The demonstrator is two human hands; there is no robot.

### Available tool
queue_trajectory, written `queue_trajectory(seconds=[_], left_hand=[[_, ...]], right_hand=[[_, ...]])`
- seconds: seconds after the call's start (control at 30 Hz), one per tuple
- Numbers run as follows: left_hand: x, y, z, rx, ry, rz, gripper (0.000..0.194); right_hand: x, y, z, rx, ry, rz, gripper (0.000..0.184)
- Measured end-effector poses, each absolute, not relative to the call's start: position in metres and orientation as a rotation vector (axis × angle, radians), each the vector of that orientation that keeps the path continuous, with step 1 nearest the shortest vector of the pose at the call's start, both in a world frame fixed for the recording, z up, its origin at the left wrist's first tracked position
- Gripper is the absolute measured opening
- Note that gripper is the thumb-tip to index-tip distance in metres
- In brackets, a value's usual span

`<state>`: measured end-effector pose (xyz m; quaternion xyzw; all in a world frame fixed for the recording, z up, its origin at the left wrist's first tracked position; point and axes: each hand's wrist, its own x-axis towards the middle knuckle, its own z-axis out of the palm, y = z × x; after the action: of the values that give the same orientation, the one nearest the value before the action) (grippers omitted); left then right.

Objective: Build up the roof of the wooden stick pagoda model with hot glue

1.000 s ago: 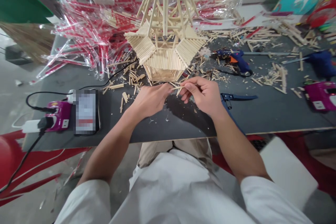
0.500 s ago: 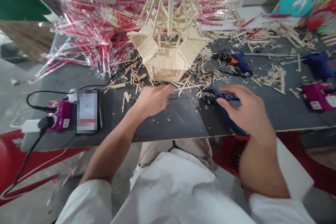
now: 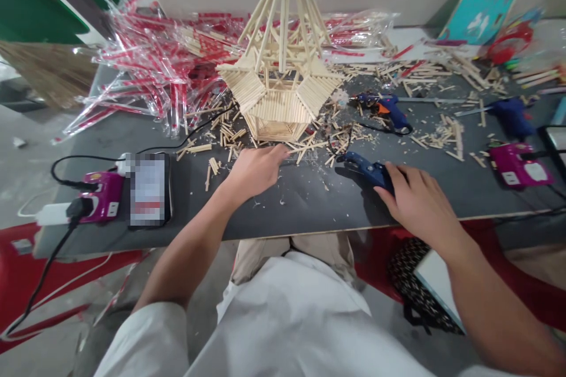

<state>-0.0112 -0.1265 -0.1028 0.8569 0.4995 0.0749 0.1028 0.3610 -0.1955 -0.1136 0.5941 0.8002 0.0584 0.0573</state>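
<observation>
My left hand (image 3: 257, 172) rests low at the table in front of a lantern-shaped model of thin wooden sticks (image 3: 283, 107). Its fingers are closed in a pinch, and a thin wooden stick (image 3: 308, 148) reaches out to the right from the fingertips; the hand covers the pinched end. To the right, my right hand (image 3: 418, 197) is wrapped around the handles of blue pruning shears (image 3: 363, 168). Their head points left, toward the loose sticks, and the palm hides the rear of the handles. The model stands upright, its slatted panels below a cone of longer sticks.
Red-and-clear plastic wrappers (image 3: 154, 65) heap at the back left. A blue glue gun (image 3: 389, 109) and another glue gun (image 3: 513, 118) lie right, among cut sticks. A phone (image 3: 149, 188) and purple power adapters (image 3: 104, 194) sit near the edges; cords cross the table.
My right hand has moved right and down and closed around the shears, which now lie lower in its grasp. My left hand stays nearly in place. The view has shifted slightly.
</observation>
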Motion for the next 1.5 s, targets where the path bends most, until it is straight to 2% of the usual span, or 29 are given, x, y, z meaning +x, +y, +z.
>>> queue_trajectory(seconds=[0.07, 0.2, 0.33, 0.6, 0.8, 1.1, 1.5], left_hand=[[-0.010, -0.128, -0.102, 2.522, 1.513, 0.212, 0.028], [-0.005, -0.135, -0.098, 2.497, 1.576, 0.234, 0.027], [0.001, -0.143, -0.095, 2.439, 1.592, 0.223, 0.027], [0.001, -0.145, -0.098, 2.413, 1.612, 0.224, 0.025], [0.004, -0.149, -0.099, 2.469, 1.579, 0.211, 0.023], [0.005, -0.151, -0.106, 2.529, 1.593, 0.294, 0.022], [0.007, -0.154, -0.103, 2.497, 1.607, 0.209, 0.027]], right_hand=[[0.358, -0.196, -0.103, 1.889, 2.454, 0.050, 0.058], [0.332, -0.195, -0.077, 2.024, 2.414, -0.536, 0.037], [0.288, -0.192, -0.063, 1.907, 2.328, -1.089, 0.045], [0.245, -0.187, -0.076, 1.955, 2.348, -1.447, 0.049], [0.234, -0.186, -0.075, 1.993, 2.311, -1.568, 0.050], [0.225, -0.190, -0.076, 2.030, 2.363, -1.552, 0.049], [0.221, -0.192, -0.074, 2.026, 2.409, -1.483, 0.050]])
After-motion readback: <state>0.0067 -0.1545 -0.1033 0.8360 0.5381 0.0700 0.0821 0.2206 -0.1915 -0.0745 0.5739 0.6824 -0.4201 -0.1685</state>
